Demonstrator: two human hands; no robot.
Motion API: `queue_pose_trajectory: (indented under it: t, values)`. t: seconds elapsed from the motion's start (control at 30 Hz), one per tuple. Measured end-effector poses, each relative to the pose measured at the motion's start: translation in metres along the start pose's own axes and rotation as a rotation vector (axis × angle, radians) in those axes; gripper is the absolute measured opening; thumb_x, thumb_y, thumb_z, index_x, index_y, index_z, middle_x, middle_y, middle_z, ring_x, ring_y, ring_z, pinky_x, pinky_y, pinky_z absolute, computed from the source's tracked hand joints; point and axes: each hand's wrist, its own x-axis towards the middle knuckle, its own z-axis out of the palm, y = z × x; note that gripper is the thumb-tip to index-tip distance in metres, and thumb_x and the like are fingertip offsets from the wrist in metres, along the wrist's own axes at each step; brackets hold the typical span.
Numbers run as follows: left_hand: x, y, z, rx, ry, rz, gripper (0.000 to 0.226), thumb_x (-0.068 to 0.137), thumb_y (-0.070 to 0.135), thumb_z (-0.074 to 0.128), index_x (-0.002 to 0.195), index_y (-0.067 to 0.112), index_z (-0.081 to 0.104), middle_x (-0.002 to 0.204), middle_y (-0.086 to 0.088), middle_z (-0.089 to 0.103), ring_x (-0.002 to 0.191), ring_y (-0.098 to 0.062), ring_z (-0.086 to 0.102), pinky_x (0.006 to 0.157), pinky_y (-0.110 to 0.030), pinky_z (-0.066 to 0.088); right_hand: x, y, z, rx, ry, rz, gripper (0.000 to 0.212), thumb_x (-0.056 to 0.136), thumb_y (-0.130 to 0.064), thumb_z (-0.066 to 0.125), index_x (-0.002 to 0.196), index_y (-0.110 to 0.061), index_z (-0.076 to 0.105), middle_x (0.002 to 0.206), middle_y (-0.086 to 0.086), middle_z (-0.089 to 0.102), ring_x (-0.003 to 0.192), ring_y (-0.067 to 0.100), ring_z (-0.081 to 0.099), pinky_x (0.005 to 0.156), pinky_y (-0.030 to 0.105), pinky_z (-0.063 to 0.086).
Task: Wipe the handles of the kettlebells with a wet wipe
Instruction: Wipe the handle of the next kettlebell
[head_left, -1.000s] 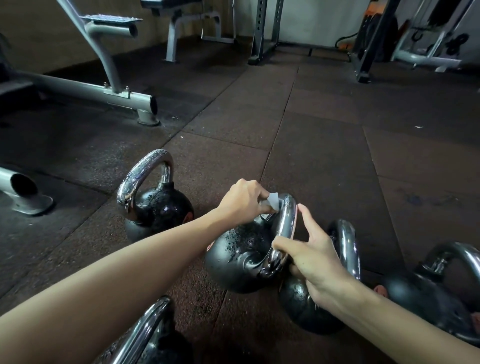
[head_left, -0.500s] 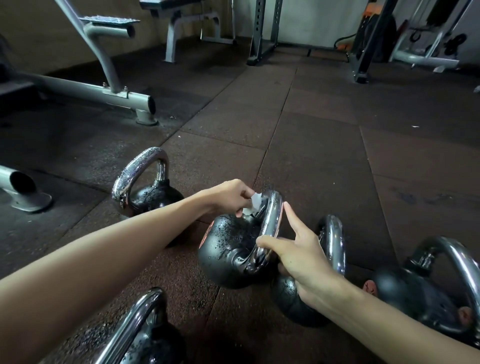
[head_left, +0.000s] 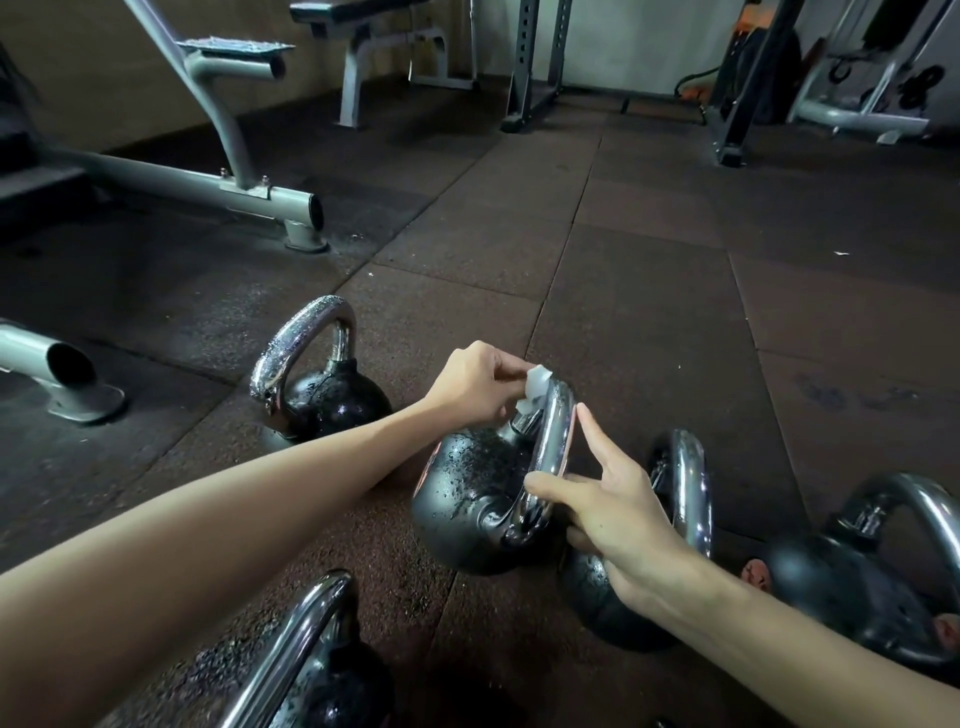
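Observation:
Several black kettlebells with chrome handles sit on the rubber floor. The middle kettlebell (head_left: 467, 499) is tipped toward me, and its handle (head_left: 553, 447) points up and right. My left hand (head_left: 470, 384) pinches a small white wet wipe (head_left: 535, 387) against the top of that handle. My right hand (head_left: 618, 509) grips the lower part of the same handle, with the forefinger stretched up along it. Another kettlebell (head_left: 322, 389) stands upright behind my left arm, its handle speckled with droplets.
Two more kettlebells (head_left: 685, 483) (head_left: 883, 571) lie to the right, and one handle (head_left: 296, 649) rises at the bottom edge. A grey bench frame (head_left: 208, 182) and a steel tube foot (head_left: 67, 374) stand at the left. Rack posts (head_left: 530, 62) are at the back.
My left hand with the wipe has shifted slightly along the top of the handle. The kettlebell stays tipped in my right hand, and the view has drifted a little.

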Motion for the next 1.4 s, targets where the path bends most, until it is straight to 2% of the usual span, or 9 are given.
queue_pose_trajectory:
  t: [0.1, 0.2, 0.3, 0.47, 0.73, 0.9, 1.1, 1.27, 1.4]
  values:
    - [-0.007, 0.006, -0.002, -0.044, -0.019, 0.009, 0.013, 0.095, 0.025, 0.075, 0.105, 0.029, 0.082, 0.053, 0.013, 0.063, 0.039, 0.0, 0.048, 0.044, -0.014, 0.039, -0.001, 0.002, -0.005, 0.019, -0.036, 0.012, 0.096, 0.089, -0.01, 0.077, 0.154, -0.056, 0.024, 0.099, 0.004, 0.08, 0.086, 0.009, 0.075, 0.077, 0.031, 0.043]
    - [-0.012, 0.009, 0.0, 0.005, -0.055, 0.016, 0.012, 0.095, 0.023, 0.074, 0.099, 0.029, 0.084, 0.064, 0.007, 0.068, 0.044, -0.002, 0.05, 0.048, -0.014, 0.04, -0.004, 0.003, -0.007, 0.022, -0.051, 0.02, 0.094, 0.091, -0.01, 0.074, 0.154, -0.056, 0.022, 0.101, 0.001, 0.081, 0.096, 0.012, 0.076, 0.085, 0.036, 0.047]
    - [-0.009, 0.019, 0.001, -0.005, -0.038, -0.028, 0.012, 0.094, 0.025, 0.075, 0.102, 0.028, 0.083, 0.064, -0.004, 0.068, 0.043, -0.005, 0.048, 0.045, -0.017, 0.04, -0.005, 0.004, -0.008, 0.029, -0.046, 0.008, 0.094, 0.091, -0.01, 0.074, 0.156, -0.054, 0.022, 0.1, -0.001, 0.081, 0.09, 0.005, 0.076, 0.081, 0.032, 0.045]
    - [-0.013, 0.031, -0.001, 0.082, -0.073, -0.001, 0.014, 0.091, 0.036, 0.077, 0.103, 0.031, 0.082, 0.059, 0.01, 0.07, 0.048, 0.0, 0.052, 0.051, -0.017, 0.044, -0.006, 0.008, -0.011, 0.012, -0.024, 0.0, 0.093, 0.09, -0.013, 0.077, 0.156, -0.053, 0.024, 0.094, -0.005, 0.081, 0.061, -0.005, 0.064, 0.064, 0.03, 0.038]
    - [-0.009, 0.048, 0.006, 0.074, 0.023, 0.019, 0.024, 0.079, 0.038, 0.089, 0.1, 0.026, 0.084, 0.066, 0.012, 0.071, 0.044, 0.009, 0.052, 0.051, -0.011, 0.042, -0.004, 0.013, -0.016, 0.089, -0.004, 0.029, 0.098, 0.084, -0.01, 0.082, 0.156, -0.048, 0.028, 0.097, 0.01, 0.08, 0.057, 0.015, 0.036, 0.048, 0.028, 0.029]
    - [-0.025, 0.044, 0.003, 0.112, 0.02, 0.078, 0.028, 0.078, 0.038, 0.09, 0.103, 0.027, 0.083, 0.064, 0.011, 0.07, 0.043, 0.009, 0.053, 0.052, -0.01, 0.042, 0.0, 0.014, -0.011, 0.064, 0.007, 0.036, 0.099, 0.084, -0.017, 0.085, 0.157, -0.049, 0.027, 0.09, -0.001, 0.08, 0.086, 0.025, 0.041, 0.048, 0.026, 0.033]
    - [-0.025, 0.043, -0.002, 0.021, 0.084, -0.068, 0.024, 0.076, 0.041, 0.09, 0.096, 0.029, 0.084, 0.061, 0.013, 0.069, 0.046, 0.0, 0.054, 0.05, -0.025, 0.052, 0.004, 0.01, -0.003, 0.079, 0.004, 0.017, 0.095, 0.086, -0.009, 0.081, 0.156, -0.049, 0.032, 0.081, 0.003, 0.075, 0.053, 0.011, 0.032, 0.041, 0.024, 0.029]
    - [-0.054, 0.029, -0.004, 0.006, 0.014, -0.113, 0.023, 0.076, 0.045, 0.089, 0.095, 0.033, 0.084, 0.063, 0.014, 0.071, 0.047, 0.006, 0.053, 0.049, -0.011, 0.041, 0.0, 0.011, -0.005, 0.014, 0.0, 0.011, 0.09, 0.089, -0.015, 0.079, 0.154, -0.054, 0.031, 0.095, 0.003, 0.08, 0.081, 0.018, 0.05, 0.058, 0.029, 0.038]
    - [-0.059, 0.037, 0.008, 0.03, -0.002, -0.052, 0.026, 0.078, 0.041, 0.089, 0.1, 0.027, 0.084, 0.054, 0.018, 0.063, 0.046, 0.011, 0.052, 0.05, -0.005, 0.036, -0.005, 0.02, -0.016, 0.023, 0.034, -0.003, 0.089, 0.086, -0.014, 0.081, 0.153, -0.051, 0.035, 0.084, -0.009, 0.078, 0.069, 0.003, 0.058, 0.059, 0.027, 0.038]
